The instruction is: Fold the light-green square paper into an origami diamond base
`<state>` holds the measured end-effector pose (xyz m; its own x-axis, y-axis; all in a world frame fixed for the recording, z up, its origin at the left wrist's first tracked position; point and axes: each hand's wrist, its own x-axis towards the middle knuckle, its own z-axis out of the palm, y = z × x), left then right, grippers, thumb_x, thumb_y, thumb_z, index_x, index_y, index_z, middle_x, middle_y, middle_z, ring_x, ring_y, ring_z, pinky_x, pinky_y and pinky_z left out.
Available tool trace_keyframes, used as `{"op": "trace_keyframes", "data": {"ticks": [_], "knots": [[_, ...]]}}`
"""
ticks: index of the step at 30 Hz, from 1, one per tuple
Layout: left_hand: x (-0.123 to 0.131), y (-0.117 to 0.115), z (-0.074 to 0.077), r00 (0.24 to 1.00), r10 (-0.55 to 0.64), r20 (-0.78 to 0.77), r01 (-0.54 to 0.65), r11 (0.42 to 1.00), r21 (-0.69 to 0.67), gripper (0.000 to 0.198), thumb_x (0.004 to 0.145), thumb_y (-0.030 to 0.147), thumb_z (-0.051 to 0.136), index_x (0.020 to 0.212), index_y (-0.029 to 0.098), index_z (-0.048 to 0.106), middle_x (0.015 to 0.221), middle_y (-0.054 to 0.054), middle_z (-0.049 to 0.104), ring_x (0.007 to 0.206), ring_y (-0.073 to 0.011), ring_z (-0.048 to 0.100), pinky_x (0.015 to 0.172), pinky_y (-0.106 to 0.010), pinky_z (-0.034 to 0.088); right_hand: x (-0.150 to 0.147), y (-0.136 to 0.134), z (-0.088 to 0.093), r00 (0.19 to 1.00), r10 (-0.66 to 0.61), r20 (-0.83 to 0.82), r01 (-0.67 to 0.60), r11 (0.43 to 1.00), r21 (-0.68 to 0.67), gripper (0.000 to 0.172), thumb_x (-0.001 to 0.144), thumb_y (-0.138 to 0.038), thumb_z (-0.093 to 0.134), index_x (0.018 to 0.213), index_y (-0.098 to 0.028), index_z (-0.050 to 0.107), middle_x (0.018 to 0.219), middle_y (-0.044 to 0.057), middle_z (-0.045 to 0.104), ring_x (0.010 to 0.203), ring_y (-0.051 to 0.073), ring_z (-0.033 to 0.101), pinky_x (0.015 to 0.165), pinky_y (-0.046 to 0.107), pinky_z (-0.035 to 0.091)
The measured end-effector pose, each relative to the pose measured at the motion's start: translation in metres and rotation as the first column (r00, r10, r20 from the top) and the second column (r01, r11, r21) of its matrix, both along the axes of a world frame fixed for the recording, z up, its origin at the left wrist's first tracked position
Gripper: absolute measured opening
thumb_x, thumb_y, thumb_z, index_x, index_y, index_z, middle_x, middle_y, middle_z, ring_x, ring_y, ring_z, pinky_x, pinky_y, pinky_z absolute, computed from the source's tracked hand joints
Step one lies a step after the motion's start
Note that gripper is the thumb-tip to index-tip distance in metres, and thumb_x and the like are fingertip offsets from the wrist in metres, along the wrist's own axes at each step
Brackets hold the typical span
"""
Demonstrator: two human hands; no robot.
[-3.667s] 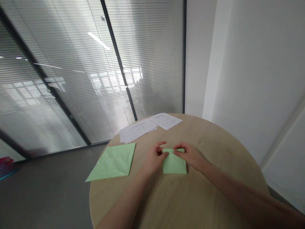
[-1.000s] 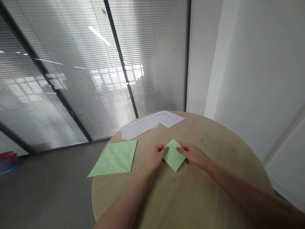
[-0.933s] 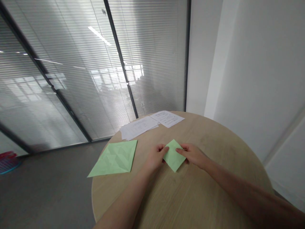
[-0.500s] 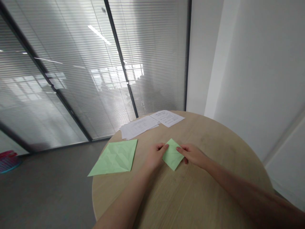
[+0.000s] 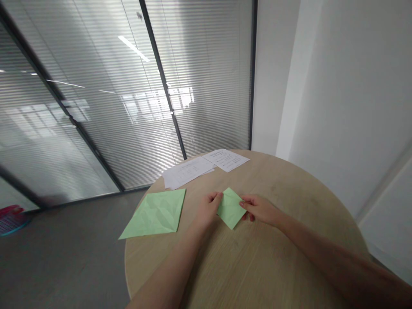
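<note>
A small folded square of green paper (image 5: 231,210) is held between my two hands, turned so one corner points away from me. My left hand (image 5: 210,207) pinches its left corner, thumb on top. At the right corner, my right hand (image 5: 257,207) grips the paper between thumb and fingers, the other fingers partly tucked underneath. To the left, a larger stack of creased green paper (image 5: 157,212) lies on the table, one corner hanging past the edge.
The round wooden table (image 5: 273,266) carries white printed sheets (image 5: 188,171) at its far edge, with another printed page (image 5: 228,160) beside them. A glass partition with blinds (image 5: 212,86) stands behind, a white wall (image 5: 354,94) at right. A red-and-blue basket (image 5: 13,219) sits on the floor.
The small folded paper has shifted slightly left along with my left hand. My right thumb has slid outward from the paper's upper face towards its right corner.
</note>
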<state>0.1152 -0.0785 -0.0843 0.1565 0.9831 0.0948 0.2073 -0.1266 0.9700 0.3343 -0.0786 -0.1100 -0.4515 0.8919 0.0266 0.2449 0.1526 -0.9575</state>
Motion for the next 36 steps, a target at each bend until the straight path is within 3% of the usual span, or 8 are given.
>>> {"op": "trace_keyframes", "data": {"ticks": [4,8,12,17,21,25,31,36], "knots": [[-0.003,0.002,0.004,0.997,0.037,0.064,-0.039,0.999,0.031,0.038,0.079,0.051,0.07,0.096,0.017,0.063,0.068,0.002,0.057,0.059,-0.0131,0.052,0.054,-0.023,0.037,0.001,0.004,-0.002,0.999,-0.004,-0.043,0.003,1.0,-0.029,0.045,0.088,-0.057,0.061,0.103,-0.016,0.068,0.078,0.005,0.069,0.061,0.014,0.062,0.05,0.022,0.045],[-0.007,0.003,0.008,0.993,0.049,0.106,-0.062,0.99,0.127,0.035,0.073,0.041,0.077,0.082,0.02,0.051,0.064,0.006,0.05,0.058,-0.0104,0.049,0.055,-0.021,0.037,0.001,0.007,-0.006,0.993,-0.041,-0.109,0.036,0.998,-0.051,0.05,0.085,-0.06,0.062,0.107,-0.016,0.069,0.089,0.008,0.072,0.068,0.016,0.066,0.049,0.022,0.046],[-0.008,0.002,0.01,0.998,-0.008,0.068,-0.005,0.98,0.201,0.028,0.072,0.032,0.074,0.072,0.019,0.049,0.071,0.003,0.055,0.065,-0.011,0.05,0.061,-0.022,0.04,0.002,0.009,-0.008,0.991,-0.06,-0.117,0.055,0.998,-0.044,0.05,0.086,-0.058,0.063,0.11,-0.015,0.069,0.086,0.007,0.071,0.065,0.014,0.064,0.049,0.021,0.046],[-0.01,0.003,0.007,0.998,-0.063,0.013,0.058,0.969,0.24,0.007,0.073,0.022,0.068,0.074,0.017,0.063,0.086,-0.004,0.068,0.081,-0.0158,0.06,0.075,-0.026,0.046,0.002,0.009,-0.008,0.99,-0.076,-0.116,0.075,0.997,-0.012,0.052,0.086,-0.058,0.065,0.117,-0.017,0.069,0.084,0.004,0.068,0.057,0.011,0.056,0.048,0.021,0.046],[-0.01,0.005,0.002,0.992,-0.098,-0.075,0.106,0.989,0.105,0.019,0.079,0.027,0.069,0.092,0.015,0.076,0.086,-0.006,0.072,0.075,-0.0164,0.06,0.071,-0.027,0.045,0.001,0.006,-0.005,0.981,-0.129,-0.142,0.128,0.992,-0.016,0.057,0.087,-0.064,0.061,0.116,-0.016,0.071,0.08,0.005,0.066,0.057,0.013,0.056,0.051,0.025,0.047],[-0.009,0.006,-0.001,0.984,-0.124,-0.126,0.13,0.991,0.043,0.023,0.08,0.033,0.071,0.09,0.014,0.078,0.08,-0.005,0.071,0.07,-0.0158,0.059,0.068,-0.027,0.043,0.001,0.003,-0.002,0.969,-0.145,-0.201,0.142,0.989,-0.033,0.055,0.09,-0.062,0.058,0.122,-0.019,0.071,0.088,0.007,0.069,0.069,0.017,0.06,0.056,0.026,0.049],[-0.011,0.007,0.002,0.997,-0.061,-0.056,0.066,0.994,0.083,0.023,0.077,0.036,0.073,0.087,0.015,0.077,0.086,-0.006,0.073,0.076,-0.0172,0.061,0.072,-0.029,0.046,0.0,0.004,-0.002,0.953,-0.194,-0.234,0.175,0.98,-0.098,0.051,0.09,-0.042,0.058,0.137,-0.024,0.062,0.1,0.007,0.069,0.069,0.015,0.061,0.055,0.027,0.053],[-0.011,0.002,0.004,0.995,-0.086,0.054,0.087,0.996,-0.012,0.029,0.078,0.041,0.073,0.091,0.015,0.075,0.082,-0.004,0.068,0.071,-0.0148,0.059,0.063,-0.025,0.047,0.001,0.005,-0.003,0.947,-0.198,-0.252,0.202,0.979,-0.01,0.054,0.091,-0.038,0.056,0.143,-0.025,0.056,0.1,0.005,0.069,0.067,0.014,0.06,0.057,0.027,0.055]]}}
